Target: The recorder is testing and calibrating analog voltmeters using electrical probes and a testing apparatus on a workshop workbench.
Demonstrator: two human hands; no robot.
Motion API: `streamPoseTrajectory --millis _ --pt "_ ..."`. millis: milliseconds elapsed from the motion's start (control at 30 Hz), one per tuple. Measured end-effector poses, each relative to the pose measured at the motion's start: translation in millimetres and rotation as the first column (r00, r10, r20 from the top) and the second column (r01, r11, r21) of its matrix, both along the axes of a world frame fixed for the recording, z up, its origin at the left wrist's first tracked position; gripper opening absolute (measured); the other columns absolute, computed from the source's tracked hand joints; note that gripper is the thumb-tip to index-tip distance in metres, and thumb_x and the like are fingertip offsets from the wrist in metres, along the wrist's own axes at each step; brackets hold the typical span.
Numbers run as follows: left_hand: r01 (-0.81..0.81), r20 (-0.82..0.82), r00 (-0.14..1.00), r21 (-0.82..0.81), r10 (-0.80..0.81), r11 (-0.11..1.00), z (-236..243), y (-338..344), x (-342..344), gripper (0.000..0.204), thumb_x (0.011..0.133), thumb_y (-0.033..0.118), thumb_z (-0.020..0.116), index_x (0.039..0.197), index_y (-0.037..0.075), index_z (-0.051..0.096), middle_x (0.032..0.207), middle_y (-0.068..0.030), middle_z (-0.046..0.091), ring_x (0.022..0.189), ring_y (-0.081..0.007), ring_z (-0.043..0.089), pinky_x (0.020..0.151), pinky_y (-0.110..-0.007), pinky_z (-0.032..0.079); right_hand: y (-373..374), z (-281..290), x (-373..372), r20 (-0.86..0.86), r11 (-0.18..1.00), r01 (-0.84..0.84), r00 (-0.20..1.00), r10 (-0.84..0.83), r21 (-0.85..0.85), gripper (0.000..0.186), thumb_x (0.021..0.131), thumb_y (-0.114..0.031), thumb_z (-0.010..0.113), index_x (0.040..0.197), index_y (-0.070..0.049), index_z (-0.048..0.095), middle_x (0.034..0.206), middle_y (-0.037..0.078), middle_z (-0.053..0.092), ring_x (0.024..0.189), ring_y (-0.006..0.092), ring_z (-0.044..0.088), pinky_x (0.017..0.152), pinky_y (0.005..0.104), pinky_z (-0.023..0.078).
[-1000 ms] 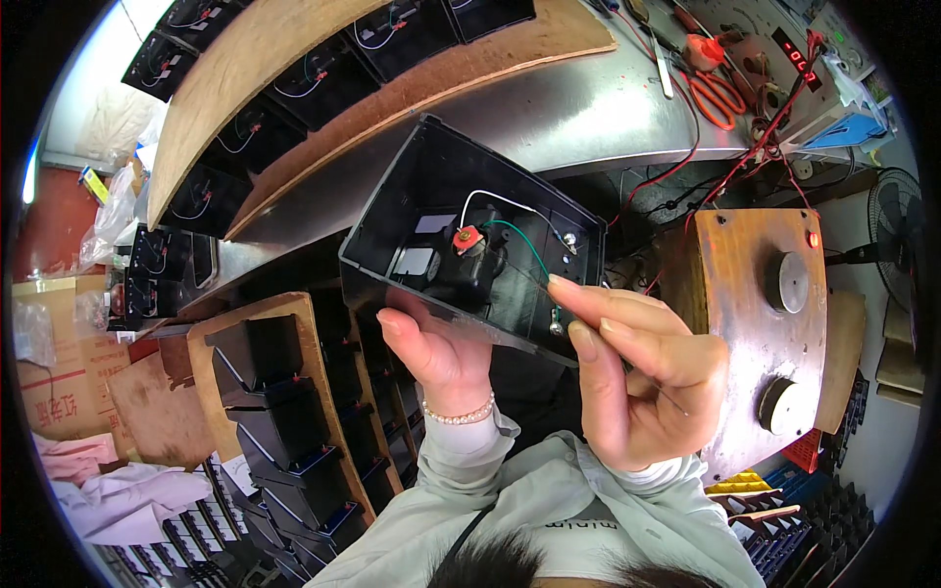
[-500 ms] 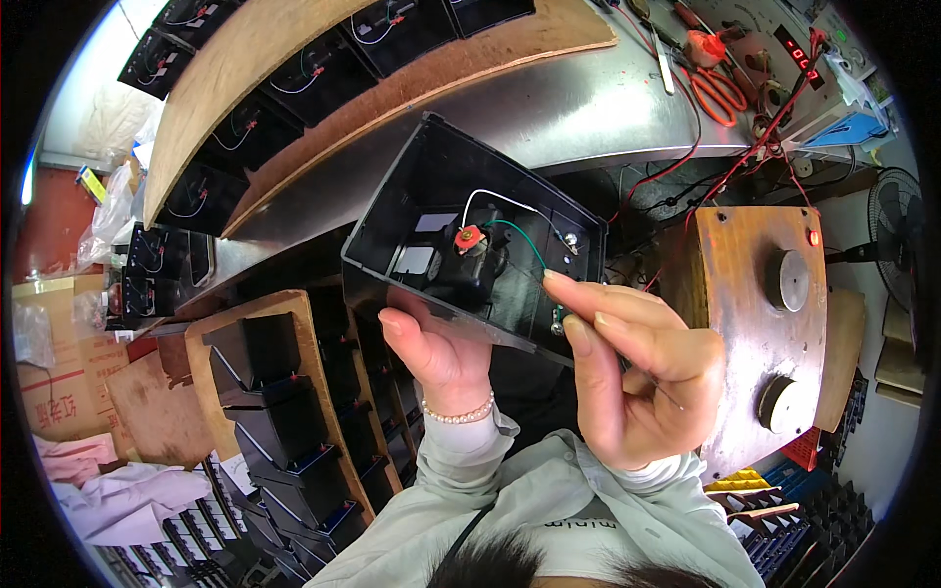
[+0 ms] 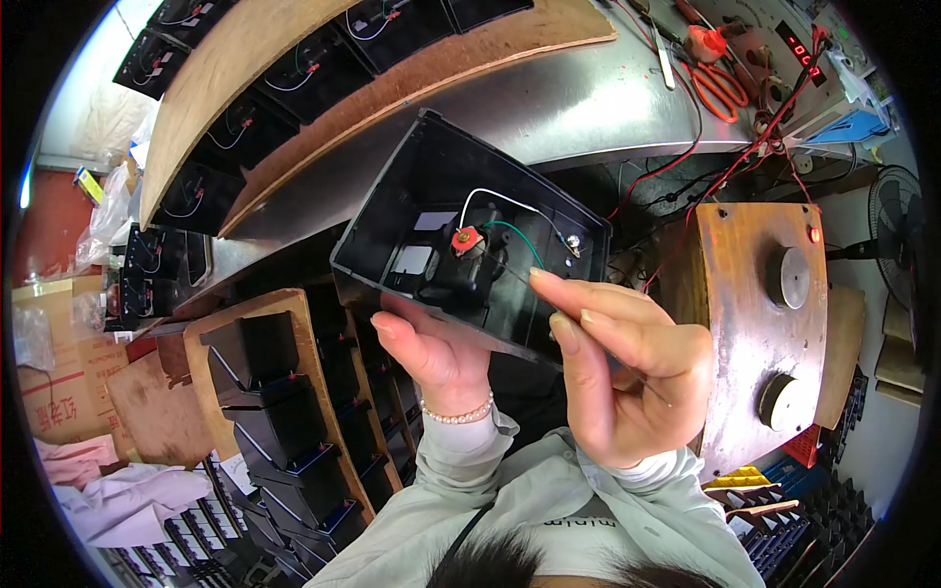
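In my left hand point(image 3: 431, 353) lies a black open plastic box point(image 3: 377, 279), tilted, with the palm and thumb along its near wall. Inside sits a red-topped part point(image 3: 468, 242) on a black block. A white wire point(image 3: 502, 195) runs from it to a metal terminal point(image 3: 573, 245), and a green wire point(image 3: 518, 236) curves toward the near right side, its far end hidden by my fingers. My right hand point(image 3: 637, 363) is closed in a pinch on a thin dark rod-like tool point(image 3: 642, 378). Its tip points into the box, close to the red-topped part.
Similar black boxes point(image 3: 319, 73) stand on a wooden board over the metal bench point(image 3: 470, 118). Orange-handled scissors point(image 3: 720, 93) and red cables lie far right. A wooden box with two metal knobs point(image 3: 760, 314) stands right. Stacked black boxes point(image 3: 257, 353) are at left.
My right hand has shifted slightly left with the tool, from the green wire's end toward the red-topped part. The black box has moved a little left in my left hand.
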State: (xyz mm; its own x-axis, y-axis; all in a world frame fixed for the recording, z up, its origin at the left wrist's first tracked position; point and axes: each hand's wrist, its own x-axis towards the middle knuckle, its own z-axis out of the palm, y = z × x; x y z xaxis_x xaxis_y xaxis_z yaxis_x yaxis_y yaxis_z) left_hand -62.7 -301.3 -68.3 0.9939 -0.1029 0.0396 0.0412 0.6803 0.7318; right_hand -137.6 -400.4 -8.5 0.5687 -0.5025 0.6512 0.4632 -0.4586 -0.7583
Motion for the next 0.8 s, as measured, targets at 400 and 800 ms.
streamPoseTrajectory --millis 400,800 --pt "0.039 0.014 0.999 -0.019 -0.038 0.999 -5 4 4 0.077 0.092 0.064 0.059 0.149 0.016 0.043 0.147 -0.0021 0.050 0.132 -0.0233 0.049 0.112 -0.045 0.038 -3 -3 0 0.048 0.999 0.012 0.999 -0.014 0.044 0.034 0.077 0.014 0.076 0.104 0.005 0.058 0.102 0.027 0.072 0.089 0.0319 0.075 0.076 0.0353 0.060" --pt "0.306 0.124 0.952 -0.436 -0.281 0.846 -22 9 13 0.080 0.091 0.063 0.060 0.149 0.011 0.042 0.145 -0.0092 0.052 0.127 -0.0283 0.055 0.105 -0.047 0.048 0 0 -12 0.085 0.976 0.025 0.995 -0.045 0.218 0.026 0.081 0.016 0.069 0.103 0.008 0.059 0.102 0.029 0.071 0.092 0.0308 0.074 0.080 0.0349 0.057"
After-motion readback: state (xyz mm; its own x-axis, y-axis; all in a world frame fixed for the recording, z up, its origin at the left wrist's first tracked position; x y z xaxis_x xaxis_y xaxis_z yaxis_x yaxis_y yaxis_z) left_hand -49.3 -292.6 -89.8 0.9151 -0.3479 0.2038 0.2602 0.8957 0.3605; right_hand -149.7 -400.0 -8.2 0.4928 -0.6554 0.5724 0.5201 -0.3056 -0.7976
